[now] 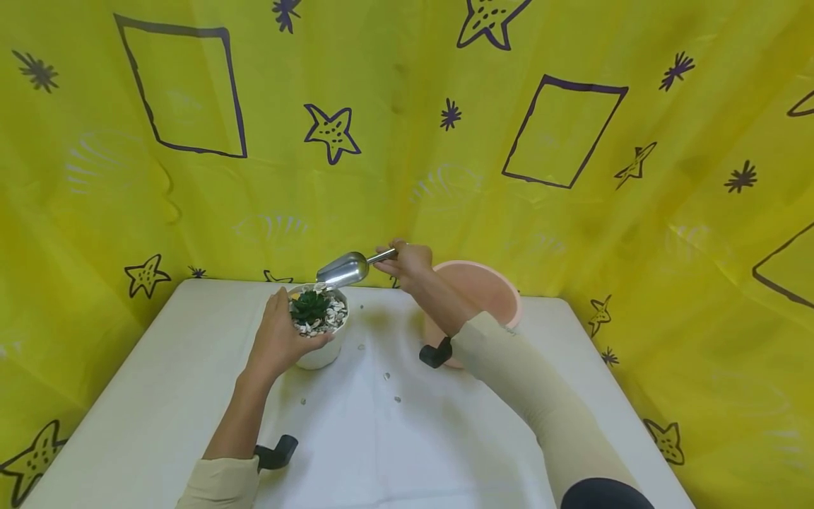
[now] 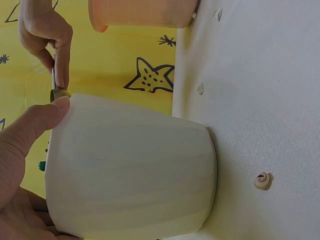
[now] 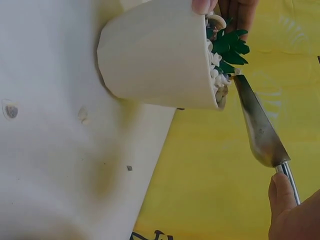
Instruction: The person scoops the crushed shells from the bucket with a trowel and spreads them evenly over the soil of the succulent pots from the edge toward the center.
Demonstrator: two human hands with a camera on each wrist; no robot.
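A white faceted flower pot (image 2: 130, 165) stands upright on the table, holding a green succulent (image 1: 309, 306) among pale shells and pebbles (image 3: 216, 65). My left hand (image 1: 280, 339) grips the pot at its rim, thumb on the near side and fingers round the left. With my right hand (image 1: 407, 264) I hold a shiny metal scoop (image 1: 345, 269) by its handle. The scoop's tip hangs over the pot's far rim, close to the shells and the plant in the right wrist view. Whether anything lies in the scoop cannot be seen.
Behind my right forearm stands a large pink-orange bucket (image 1: 473, 279), partly hidden. Several small shells and stones, such as a spiral shell (image 2: 262, 181), lie scattered on the white table (image 1: 191, 367). A yellow patterned curtain (image 1: 394, 177) hangs behind the table's far edge.
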